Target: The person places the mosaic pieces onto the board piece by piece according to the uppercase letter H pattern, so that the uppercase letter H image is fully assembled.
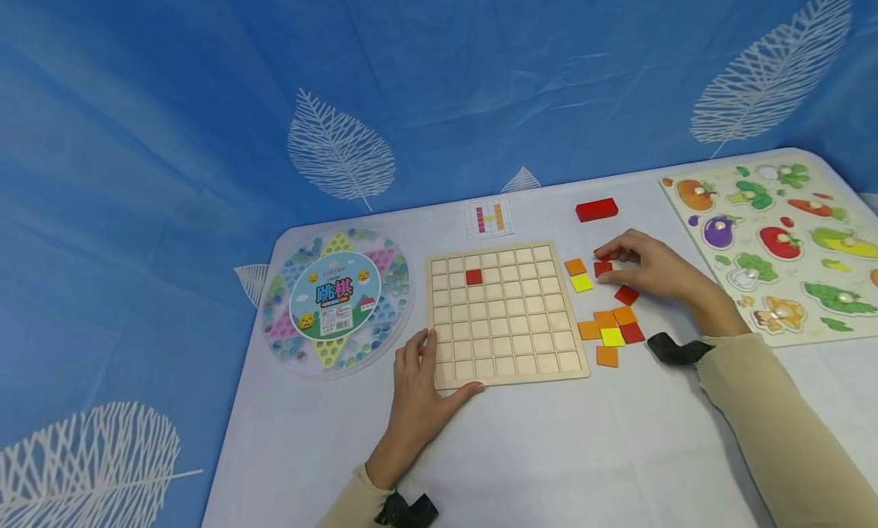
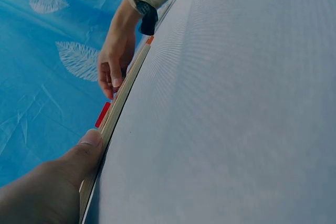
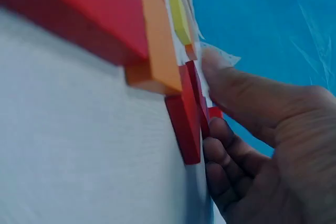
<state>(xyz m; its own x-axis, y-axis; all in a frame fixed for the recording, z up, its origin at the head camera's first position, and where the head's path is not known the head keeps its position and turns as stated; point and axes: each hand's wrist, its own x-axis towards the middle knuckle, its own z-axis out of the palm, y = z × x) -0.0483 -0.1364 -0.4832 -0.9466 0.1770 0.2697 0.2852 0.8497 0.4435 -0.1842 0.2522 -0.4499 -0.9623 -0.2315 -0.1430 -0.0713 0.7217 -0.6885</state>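
A wooden grid board (image 1: 507,315) lies flat on the white table, with one red square tile (image 1: 474,276) in a cell of its second row. My left hand (image 1: 420,395) rests at the board's near left corner, fingers along the left side and thumb along the near edge. To the right of the board, my right hand (image 1: 648,265) has thumb and fingertips at a red tile (image 1: 603,269), pinching it; its far part is covered by the fingers. Near it lie an orange tile (image 1: 575,267), a yellow tile (image 1: 581,283) and another red tile (image 1: 626,296).
More orange, yellow and red tiles (image 1: 613,337) lie by the board's right edge. A pattern card (image 1: 488,218) and a red block (image 1: 597,209) are behind. A round Chinese checkers set (image 1: 336,299) stands left, a vegetable peg puzzle (image 1: 782,238) right.
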